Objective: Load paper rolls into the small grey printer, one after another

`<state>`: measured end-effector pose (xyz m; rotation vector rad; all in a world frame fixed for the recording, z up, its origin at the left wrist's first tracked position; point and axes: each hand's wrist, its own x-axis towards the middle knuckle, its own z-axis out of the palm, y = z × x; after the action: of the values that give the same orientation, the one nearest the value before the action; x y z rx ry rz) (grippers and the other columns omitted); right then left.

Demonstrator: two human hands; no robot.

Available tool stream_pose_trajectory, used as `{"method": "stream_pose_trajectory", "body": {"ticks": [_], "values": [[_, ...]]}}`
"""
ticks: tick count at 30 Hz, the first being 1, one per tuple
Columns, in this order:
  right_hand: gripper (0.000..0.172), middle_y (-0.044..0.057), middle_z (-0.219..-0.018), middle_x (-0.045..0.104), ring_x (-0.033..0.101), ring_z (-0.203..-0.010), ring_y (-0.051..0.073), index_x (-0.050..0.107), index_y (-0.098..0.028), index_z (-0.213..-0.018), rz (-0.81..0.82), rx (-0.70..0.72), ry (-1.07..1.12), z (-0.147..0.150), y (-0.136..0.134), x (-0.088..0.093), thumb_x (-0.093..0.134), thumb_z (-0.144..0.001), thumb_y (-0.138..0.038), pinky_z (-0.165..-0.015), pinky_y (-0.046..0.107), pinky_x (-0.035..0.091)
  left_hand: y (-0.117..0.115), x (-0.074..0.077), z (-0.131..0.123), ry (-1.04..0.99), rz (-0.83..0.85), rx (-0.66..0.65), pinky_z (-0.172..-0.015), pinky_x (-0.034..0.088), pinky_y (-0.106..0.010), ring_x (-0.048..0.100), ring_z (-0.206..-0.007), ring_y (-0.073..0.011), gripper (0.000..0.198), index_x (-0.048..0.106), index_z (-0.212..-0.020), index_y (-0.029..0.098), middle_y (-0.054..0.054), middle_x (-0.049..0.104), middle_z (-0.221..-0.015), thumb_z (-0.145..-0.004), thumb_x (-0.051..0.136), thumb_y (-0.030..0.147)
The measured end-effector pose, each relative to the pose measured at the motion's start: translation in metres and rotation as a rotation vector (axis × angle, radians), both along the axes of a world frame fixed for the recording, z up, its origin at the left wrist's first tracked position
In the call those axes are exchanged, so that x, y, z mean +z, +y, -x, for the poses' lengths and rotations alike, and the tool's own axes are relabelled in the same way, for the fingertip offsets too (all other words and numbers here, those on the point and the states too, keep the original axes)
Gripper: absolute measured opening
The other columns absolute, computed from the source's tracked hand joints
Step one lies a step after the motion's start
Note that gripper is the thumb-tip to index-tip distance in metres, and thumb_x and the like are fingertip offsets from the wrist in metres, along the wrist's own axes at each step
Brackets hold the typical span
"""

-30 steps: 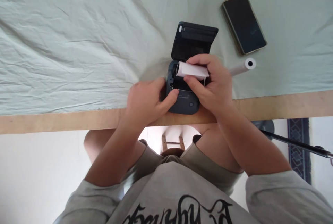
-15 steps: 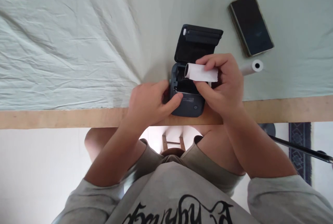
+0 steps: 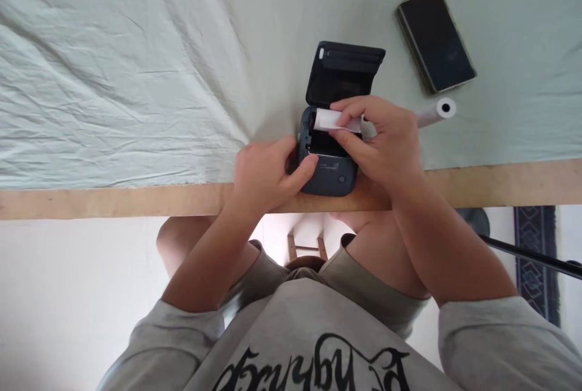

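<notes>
A small dark portable label printer (image 3: 328, 179) stands at the table's front edge, its lid (image 3: 343, 73) flipped up and back. My left hand (image 3: 273, 170) grips the printer's left side, with the thumb on the front top. In my right hand (image 3: 379, 139) is a white paper roll (image 3: 326, 119), pinched between thumb and fingers. The roll lies across the back of the printer's inner bay, its left end against the bay's left wall. My fingers cover the roll's right part.
A second white paper roll (image 3: 437, 112) with a dark core lies right of my right hand. Behind it is a black phone (image 3: 439, 42) in a case. A pale green cloth (image 3: 136, 76) covers the table up to its wooden front edge (image 3: 113, 202).
My right hand has moved left and lowered the paper roll into the printer's bay; before, the roll was tilted above it. My left hand stays on the printer.
</notes>
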<state>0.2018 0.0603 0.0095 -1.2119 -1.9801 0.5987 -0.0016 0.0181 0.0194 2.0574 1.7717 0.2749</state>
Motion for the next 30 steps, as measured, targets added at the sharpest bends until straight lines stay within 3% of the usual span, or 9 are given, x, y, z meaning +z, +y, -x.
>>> {"method": "stream_pose_trajectory", "body": {"ticks": [6, 9, 12, 14, 18, 20, 25, 28, 30], "values": [[0.016, 0.000, -0.096, 0.080, 0.075, -0.096, 0.024, 0.067, -0.030, -0.079, -0.098, 0.040, 0.048, 0.000, -0.002, 0.002, 0.073, -0.081, -0.015, -0.086, 0.042, 0.061, 0.000, -0.001, 0.000, -0.048, -0.003, 0.001, -0.058, 0.028, -0.036, 0.059, -0.063, -0.0224, 0.043, 0.047, -0.070, 0.023, -0.002, 0.057, -0.061, -0.095, 0.044, 0.059], [0.017, -0.001, -0.093, 0.079, 0.075, -0.090, 0.022, 0.067, -0.030, -0.081, -0.112, 0.103, 0.058, -0.002, -0.006, 0.006, 0.072, -0.080, -0.013, -0.081, 0.040, 0.061, 0.000, -0.002, 0.003, -0.202, -0.013, 0.043, -0.062, 0.036, -0.036, 0.063, -0.070, -0.0222, 0.037, 0.056, -0.084, 0.024, -0.003, 0.065, -0.073, -0.095, 0.042, 0.056], [0.013, 0.000, -0.091, 0.077, 0.073, -0.088, 0.020, 0.066, -0.028, -0.083, -0.144, 0.151, 0.033, -0.002, -0.012, 0.010, 0.069, -0.083, -0.015, -0.079, 0.039, 0.059, -0.001, -0.005, 0.006, -0.373, -0.057, 0.067, -0.079, 0.049, -0.039, 0.069, -0.097, -0.0257, 0.042, 0.059, -0.116, 0.020, -0.009, 0.073, -0.108, -0.095, 0.041, 0.052], [0.010, 0.000, -0.092, 0.077, 0.072, -0.088, 0.020, 0.066, -0.027, -0.082, -0.188, 0.190, 0.000, -0.002, -0.015, 0.011, 0.068, -0.085, -0.019, -0.080, 0.040, 0.057, -0.001, -0.007, 0.007, -0.397, -0.073, 0.047, -0.090, 0.050, -0.043, 0.067, -0.112, -0.0287, 0.047, 0.056, -0.125, 0.018, -0.013, 0.070, -0.123, -0.096, 0.041, 0.051], [0.011, 0.000, -0.094, 0.077, 0.072, -0.093, 0.022, 0.064, -0.026, -0.076, -0.230, 0.248, -0.024, -0.002, -0.020, 0.006, 0.068, -0.084, -0.020, -0.084, 0.046, 0.051, -0.001, -0.009, 0.007, -0.330, -0.122, -0.004, -0.108, 0.043, -0.055, 0.061, -0.127, -0.0347, 0.051, 0.054, -0.132, 0.020, -0.015, 0.065, -0.136, -0.095, 0.046, 0.054], [0.012, 0.000, -0.095, 0.077, 0.071, -0.095, 0.023, 0.064, -0.025, -0.075, -0.239, 0.273, -0.019, -0.003, -0.020, 0.003, 0.069, -0.084, -0.020, -0.085, 0.046, 0.050, -0.001, -0.009, 0.006, -0.323, -0.135, -0.036, -0.115, 0.039, -0.054, 0.056, -0.135, -0.0338, 0.054, 0.051, -0.138, 0.021, -0.014, 0.063, -0.143, -0.095, 0.048, 0.054], [0.027, 0.001, -0.098, 0.076, 0.070, -0.098, 0.025, 0.067, -0.027, -0.082, -0.265, 0.355, 0.052, -0.010, -0.016, 0.000, 0.067, -0.089, -0.053, -0.087, 0.048, 0.051, 0.001, -0.010, 0.005, -0.314, -0.102, -0.107, -0.119, 0.038, -0.049, 0.053, -0.142, -0.0314, 0.063, 0.044, -0.148, 0.019, -0.013, 0.057, -0.152, -0.093, 0.052, 0.048], [0.022, 0.002, -0.096, 0.073, 0.069, -0.092, 0.022, 0.068, -0.028, -0.089, -0.272, 0.294, 0.112, -0.014, -0.013, 0.002, 0.062, -0.093, -0.049, -0.085, 0.045, 0.054, 0.002, -0.010, 0.006, -0.286, -0.082, -0.148, -0.118, 0.038, -0.051, 0.051, -0.144, -0.0333, 0.067, 0.044, -0.151, 0.017, -0.016, 0.052, -0.157, -0.093, 0.051, 0.050], [0.011, 0.004, -0.097, 0.070, 0.066, -0.094, 0.022, 0.067, -0.029, -0.095, -0.253, 0.127, 0.146, -0.015, -0.012, 0.001, 0.062, -0.092, -0.037, -0.082, 0.042, 0.054, 0.002, -0.011, 0.007, -0.282, -0.082, -0.161, -0.119, 0.037, -0.050, 0.049, -0.146, -0.0333, 0.069, 0.043, -0.152, 0.017, -0.016, 0.050, -0.159, -0.092, 0.051, 0.051]]}}
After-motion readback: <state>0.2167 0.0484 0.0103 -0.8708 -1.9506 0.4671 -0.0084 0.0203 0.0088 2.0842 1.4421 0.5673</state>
